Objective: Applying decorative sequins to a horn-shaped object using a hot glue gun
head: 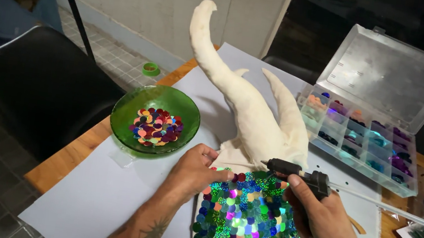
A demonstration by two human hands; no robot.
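A cream tail-shaped form lies on a pale sheet, its forked end pointing away from me. Its near part is covered with shiny round sequins in green, blue and pink. My left hand rests on the upper left edge of the sequined area, fingertips pressing there. My right hand grips a black glue gun, its nozzle aimed left at the top row of sequins, a clear glue stick jutting out behind.
A green glass bowl holding loose coloured sequins sits left of the form. A clear compartment box with sorted sequins stands open at the right. A black chair is beside the wooden table.
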